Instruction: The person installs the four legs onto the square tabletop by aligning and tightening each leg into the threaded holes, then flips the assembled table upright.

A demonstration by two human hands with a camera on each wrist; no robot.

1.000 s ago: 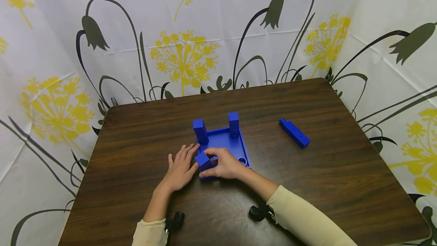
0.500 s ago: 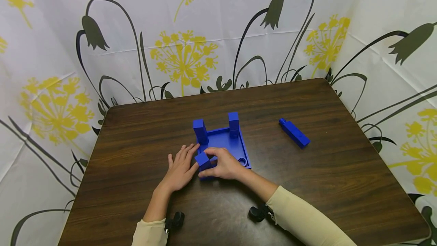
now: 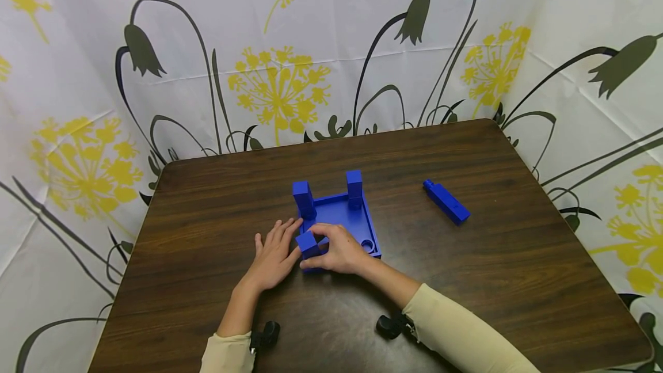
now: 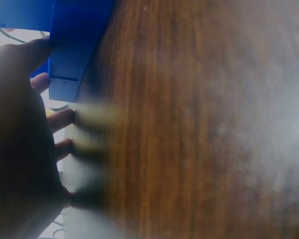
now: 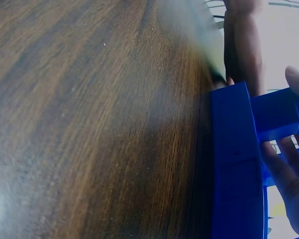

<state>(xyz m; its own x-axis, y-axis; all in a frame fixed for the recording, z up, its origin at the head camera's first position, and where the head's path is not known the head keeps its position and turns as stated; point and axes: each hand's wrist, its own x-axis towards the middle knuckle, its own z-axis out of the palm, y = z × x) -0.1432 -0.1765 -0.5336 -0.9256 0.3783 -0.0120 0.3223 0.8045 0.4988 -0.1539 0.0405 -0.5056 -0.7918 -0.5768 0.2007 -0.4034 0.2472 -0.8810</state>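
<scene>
A small blue square tabletop (image 3: 344, 214) lies with its rimmed underside up. At its near left corner stands a blue table leg (image 3: 308, 242), pinched between the thumb and fingers of my right hand (image 3: 339, 251). My left hand (image 3: 271, 261) lies along the left side with fingers spread and straight, its index fingertip and thumb at the rim. The left wrist view shows that thumb against the tabletop's side wall (image 4: 72, 55). In the right wrist view the held leg (image 5: 279, 114) rises from the tabletop; its lower end is hidden.
Two more blue legs, far left (image 3: 304, 199) and far right (image 3: 354, 189), stand at the back corners. A round socket (image 3: 367, 245) shows at the near right corner. A loose leg (image 3: 447, 202) with a threaded end lies to the right on the brown table (image 3: 492, 281).
My right hand has shifted very slightly, its thumb a little further left beside the leg. My left hand and the tabletop have stayed in place.
</scene>
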